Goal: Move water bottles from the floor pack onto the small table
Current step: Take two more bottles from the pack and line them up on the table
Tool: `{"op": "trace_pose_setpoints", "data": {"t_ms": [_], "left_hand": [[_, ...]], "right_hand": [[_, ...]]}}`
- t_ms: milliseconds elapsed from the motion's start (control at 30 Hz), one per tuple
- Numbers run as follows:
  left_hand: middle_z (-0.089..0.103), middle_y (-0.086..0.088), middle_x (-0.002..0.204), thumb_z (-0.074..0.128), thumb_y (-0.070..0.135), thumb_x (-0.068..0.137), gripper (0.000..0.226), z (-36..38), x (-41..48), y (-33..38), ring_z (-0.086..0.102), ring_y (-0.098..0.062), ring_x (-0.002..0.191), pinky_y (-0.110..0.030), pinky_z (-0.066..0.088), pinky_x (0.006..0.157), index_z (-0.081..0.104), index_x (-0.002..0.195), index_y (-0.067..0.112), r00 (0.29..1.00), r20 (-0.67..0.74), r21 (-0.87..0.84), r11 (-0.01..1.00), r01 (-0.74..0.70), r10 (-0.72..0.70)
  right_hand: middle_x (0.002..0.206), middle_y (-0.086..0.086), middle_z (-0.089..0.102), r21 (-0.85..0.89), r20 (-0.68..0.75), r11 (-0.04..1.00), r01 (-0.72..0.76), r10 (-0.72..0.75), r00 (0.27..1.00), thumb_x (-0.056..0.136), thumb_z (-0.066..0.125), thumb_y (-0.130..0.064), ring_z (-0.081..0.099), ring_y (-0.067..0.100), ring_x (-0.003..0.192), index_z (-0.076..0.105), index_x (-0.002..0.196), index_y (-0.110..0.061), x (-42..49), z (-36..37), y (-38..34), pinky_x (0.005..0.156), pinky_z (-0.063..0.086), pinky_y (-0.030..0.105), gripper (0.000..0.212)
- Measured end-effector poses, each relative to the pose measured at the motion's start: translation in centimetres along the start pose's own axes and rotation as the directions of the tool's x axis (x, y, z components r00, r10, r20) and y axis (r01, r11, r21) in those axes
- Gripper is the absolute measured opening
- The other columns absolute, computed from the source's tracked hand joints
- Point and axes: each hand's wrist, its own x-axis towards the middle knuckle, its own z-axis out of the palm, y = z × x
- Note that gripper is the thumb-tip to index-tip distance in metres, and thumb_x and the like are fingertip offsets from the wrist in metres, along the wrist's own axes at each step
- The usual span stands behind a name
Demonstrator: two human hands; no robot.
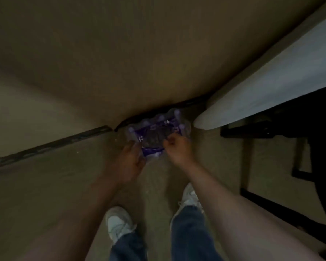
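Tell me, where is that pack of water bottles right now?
In the head view the pack of water bottles sits on the floor against the wall, just left of the white tabletop corner, with the left hand and right hand at its near edge.

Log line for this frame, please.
stage: reaching into pack | left hand: on water bottle pack, grip unclear | right hand: on pack | pack: on floor by wall | bottles moved: none seen

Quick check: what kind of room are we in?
Likely a dim indoor room, home or office: bare wall, hard floor, a cable along the baseboard, and a white tabletop beside the wrapped water bottle pack.
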Motion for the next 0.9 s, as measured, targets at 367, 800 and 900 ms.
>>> {"op": "trace_pose_setpoints", "data": {"t_ms": [367, 800, 900], "left_hand": [[-0.012, 0.002, 0.16, 0.043, 0.034, 0.091, 0.073, 4.4, 3.3, -5.8, 0.004, -0.028, 0.146, -0.045, 0.03, 0.109, -0.004, 0.147, 0.036, 0.975, 0.207, 0.532, 0.846, -0.039, -0.085], [-0.024, 0.006, 0.157, 0.047, 0.032, 0.088, 0.079, 6.5, 3.3, -7.5, 0.026, -0.03, 0.136, -0.049, 0.032, 0.101, -0.008, 0.144, 0.042, 0.977, 0.199, 0.445, 0.895, -0.021, -0.076], [-0.018, 0.007, 0.159, 0.047, 0.033, 0.088, 0.074, 6.6, 3.5, -7.7, 0.033, -0.029, 0.132, -0.045, 0.033, 0.099, 0.0, 0.144, 0.041, 0.984, 0.162, 0.461, 0.887, -0.015, -0.068]], "right_hand": [[0.131, 0.018, 0.056, 0.309, 0.228, 0.922, -0.235, 0.168, 0.959, 0.097, 0.043, -0.013, 0.052, 0.031, 0.12, 0.055, 0.124, -0.003, 7.4, 8.3, 1.5, 0.101, 0.036, 0.031, 0.031], [0.102, 0.019, 0.069, 0.791, 0.573, 0.156, -0.591, 0.151, 0.806, 0.091, 0.046, -0.01, 0.066, 0.029, 0.096, 0.062, 0.107, -0.005, 10.9, 9.4, 2.5, 0.07, 0.06, 0.038, 0.023], [0.095, 0.022, 0.07, 0.785, 0.575, 0.172, -0.595, 0.153, 0.803, 0.084, 0.049, -0.002, 0.068, 0.031, 0.093, 0.062, 0.104, 0.0, 10.6, 8.8, 3.1, 0.073, 0.06, 0.037, 0.025]]}}
